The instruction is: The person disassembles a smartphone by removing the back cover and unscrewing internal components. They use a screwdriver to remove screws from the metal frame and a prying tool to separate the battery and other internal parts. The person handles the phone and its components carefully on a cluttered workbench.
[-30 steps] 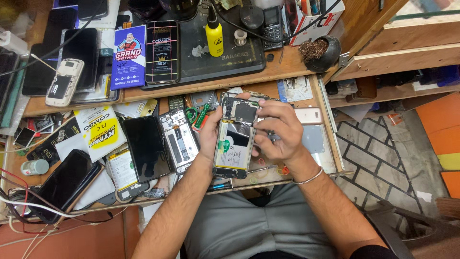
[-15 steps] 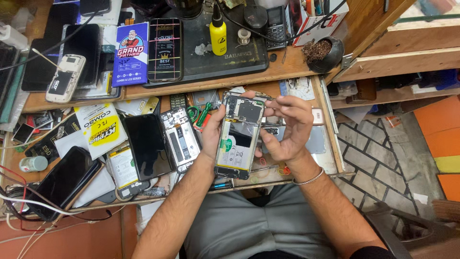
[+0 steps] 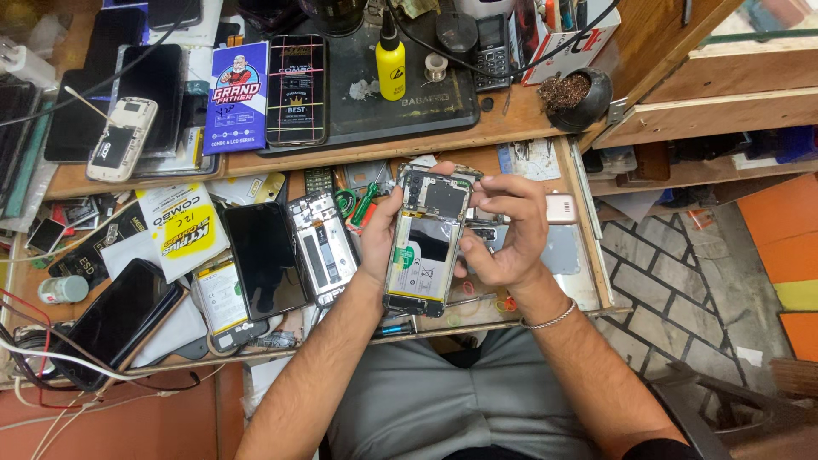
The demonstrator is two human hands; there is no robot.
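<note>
An opened smartphone (image 3: 423,241), back cover off with its battery and circuit board showing, is held upright over a pulled-out wooden drawer (image 3: 588,230). My left hand (image 3: 377,230) grips its left edge from behind. My right hand (image 3: 503,230) clasps its right edge, fingers curled at the upper part near the board and thumb on the side. A thin bracelet sits on my right wrist.
Another opened phone frame (image 3: 322,247) and a black screen panel (image 3: 264,260) lie left in the drawer, with green-handled tools (image 3: 358,203). The bench above holds a black mat (image 3: 426,94), yellow bottle (image 3: 391,64), boxed screens (image 3: 268,92), phones and a dark bowl (image 3: 578,98).
The phone and both hands have risen slightly toward the drawer's back. My right hand has shifted from the phone's middle to its upper right edge.
</note>
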